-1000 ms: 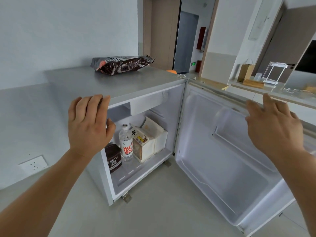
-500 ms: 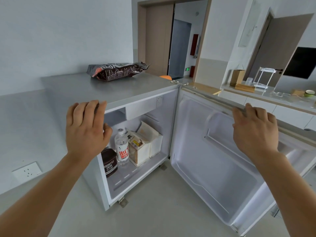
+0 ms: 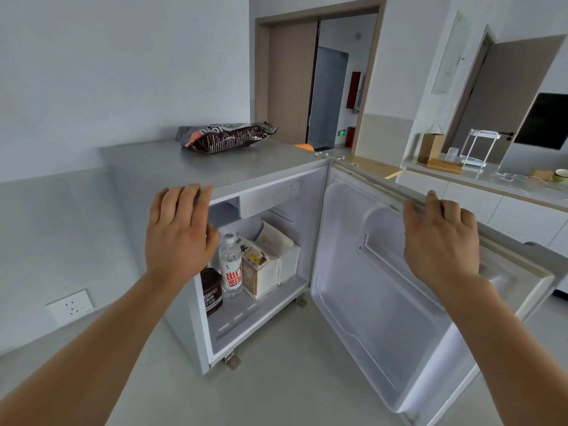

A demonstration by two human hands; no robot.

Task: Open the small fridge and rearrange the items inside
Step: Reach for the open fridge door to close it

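Bare forearms reach in from the bottom corners toward a small fridge [image 3: 172, 167] that stands on a pale floor with its door [image 3: 384, 290] swung wide to the right. The right hand [image 3: 442, 241] lies over the top edge of the open door, its fingers [image 3: 431, 199] curled onto the rim. The left hand [image 3: 179, 235] is raised in front of the fridge's upper left corner, fingers [image 3: 190, 195] straight and close together, holding nothing; whether the tips touch the top edge cannot be told. Inside, on the fridge floor, a dark brown cocoa tin [image 3: 211, 295] stands at the left front. Just beside it is a clear water bottle [image 3: 230, 265] with a red label, upright. Right of the bottle a carton [image 3: 261, 272] leans back, and behind it sits a white paper bag [image 3: 285, 253] against the rear wall. The door's inner shelves [image 3: 399, 265] hold nothing. Farther back, a dark snack bag [image 3: 226, 137] lies flat on the fridge's grey top. Beyond, a tabletop [image 3: 491, 176] along the right wall carries a brown paper bag [image 3: 430, 147] and a white wire rack [image 3: 479, 147].
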